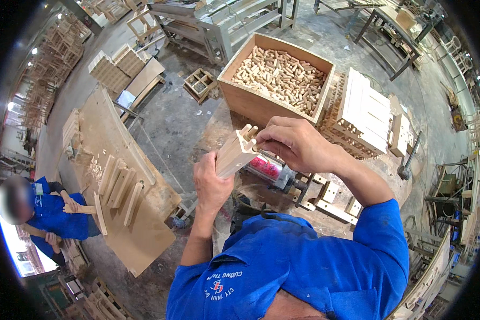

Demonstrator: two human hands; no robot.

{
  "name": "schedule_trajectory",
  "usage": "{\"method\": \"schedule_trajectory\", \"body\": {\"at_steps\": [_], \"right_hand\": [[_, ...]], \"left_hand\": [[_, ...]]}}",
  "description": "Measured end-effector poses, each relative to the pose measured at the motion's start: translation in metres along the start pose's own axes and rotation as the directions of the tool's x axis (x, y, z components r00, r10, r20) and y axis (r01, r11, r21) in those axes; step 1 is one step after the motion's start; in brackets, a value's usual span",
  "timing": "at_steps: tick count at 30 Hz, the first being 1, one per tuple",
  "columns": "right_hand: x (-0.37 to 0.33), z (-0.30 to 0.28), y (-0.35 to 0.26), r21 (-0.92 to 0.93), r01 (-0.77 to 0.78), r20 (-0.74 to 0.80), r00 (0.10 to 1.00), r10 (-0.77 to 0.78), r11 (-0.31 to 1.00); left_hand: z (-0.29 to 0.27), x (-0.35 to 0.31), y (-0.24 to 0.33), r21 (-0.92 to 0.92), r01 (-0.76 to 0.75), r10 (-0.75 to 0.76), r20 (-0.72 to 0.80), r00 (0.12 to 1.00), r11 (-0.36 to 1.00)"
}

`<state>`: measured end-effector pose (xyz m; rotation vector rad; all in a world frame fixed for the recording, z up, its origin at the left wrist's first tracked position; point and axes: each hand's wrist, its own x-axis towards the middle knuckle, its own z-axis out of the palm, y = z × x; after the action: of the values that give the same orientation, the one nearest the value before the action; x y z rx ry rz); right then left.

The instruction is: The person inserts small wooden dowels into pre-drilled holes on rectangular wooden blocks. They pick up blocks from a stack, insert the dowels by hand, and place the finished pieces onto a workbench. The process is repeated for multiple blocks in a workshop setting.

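The pale wooden piece (233,158) is grasped in the left hand (213,173), with its thumb and fingers wrapped around the lower part. By the right hand (296,143), curled with its fingertips drawn together, the pegged end is met; whether a peg is pinched there cannot be told. The piece is held up on the near side of the plywood box (244,102), tilted, with its upper end toward the box. Its faces are smooth, light and straight-grained, and several short rounded pegs (247,133) are seen projecting from its upper end. Nearer than the box, below the right hand, a clear cylinder with red contents (265,168) is partly covered. The box itself is filled with loose dowels (280,77). To its right, pale wooden bars (364,109) are stacked; to its left, a small wooden crate (199,85) is set on the floor.
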<state>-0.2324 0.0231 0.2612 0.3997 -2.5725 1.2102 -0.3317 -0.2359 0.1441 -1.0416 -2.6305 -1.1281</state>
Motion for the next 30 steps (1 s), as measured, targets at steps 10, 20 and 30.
{"method": "schedule_trajectory", "body": {"at_steps": [10, 20, 30], "right_hand": [[-0.012, 0.003, -0.004, -0.089, 0.014, 0.000, 1.000, -0.014, 0.996], [-0.030, 0.008, -0.009, -0.125, -0.029, -0.044, 0.999, 0.024, 0.992], [-0.135, -0.004, -0.038, 0.202, -0.604, -0.466, 0.633, 0.618, 0.771]], "left_hand": [[0.001, 0.000, 0.006, 0.073, -0.144, 0.148, -0.050, 0.988, 0.987], [0.001, -0.005, 0.012, 0.111, -0.166, 0.170, -0.026, 0.985, 0.980], [0.010, 0.010, 0.028, 0.075, -0.303, 0.291, 0.138, 0.947, 0.950]]}}
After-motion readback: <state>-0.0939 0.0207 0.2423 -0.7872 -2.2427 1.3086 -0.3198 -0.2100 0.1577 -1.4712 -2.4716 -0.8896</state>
